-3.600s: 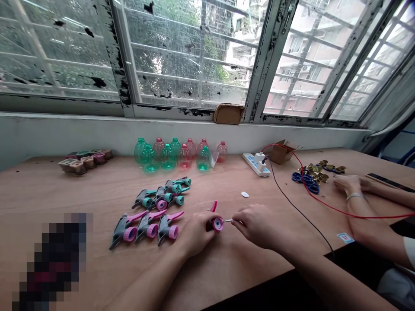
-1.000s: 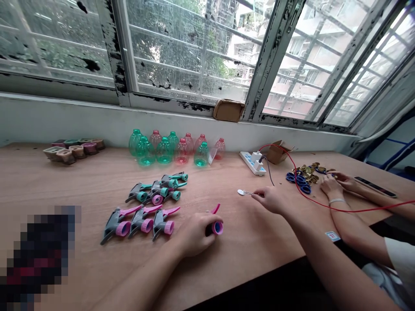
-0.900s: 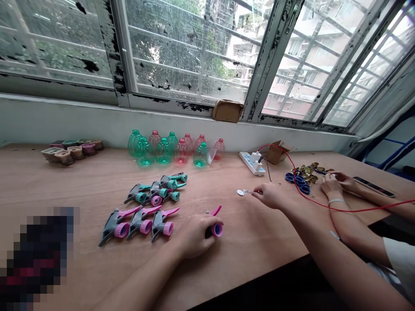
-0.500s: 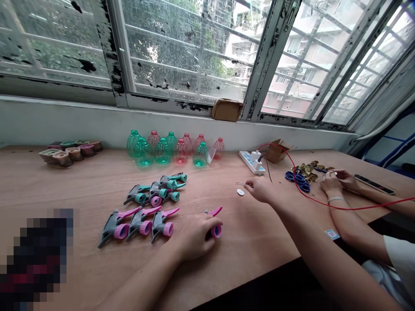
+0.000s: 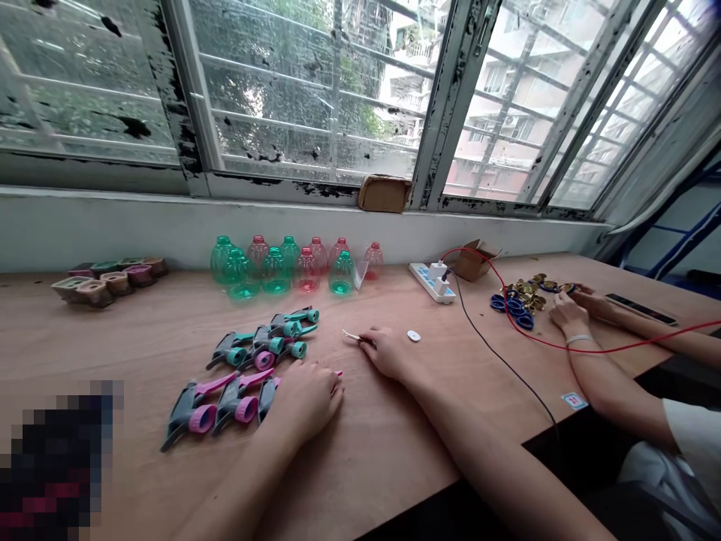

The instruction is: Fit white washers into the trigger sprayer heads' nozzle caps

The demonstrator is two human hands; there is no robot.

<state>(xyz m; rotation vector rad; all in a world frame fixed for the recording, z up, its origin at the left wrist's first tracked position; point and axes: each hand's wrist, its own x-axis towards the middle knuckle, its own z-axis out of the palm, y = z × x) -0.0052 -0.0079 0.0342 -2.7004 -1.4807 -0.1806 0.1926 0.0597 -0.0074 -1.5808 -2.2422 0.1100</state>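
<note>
Our left grip [image 5: 307, 398] was clamped over a trigger sprayer head [image 5: 338, 373], with its pink trigger tip showing past the fingers. Our right grip [image 5: 387, 353] was pinched on a thin metal pin [image 5: 352, 336], which pointed left. A white disc [image 5: 414, 336] lay on the bench [image 5: 366, 451] just right of that grip.

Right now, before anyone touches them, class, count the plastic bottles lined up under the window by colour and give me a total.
Green bottles: 5
Red bottles: 5
Total: 10
</note>
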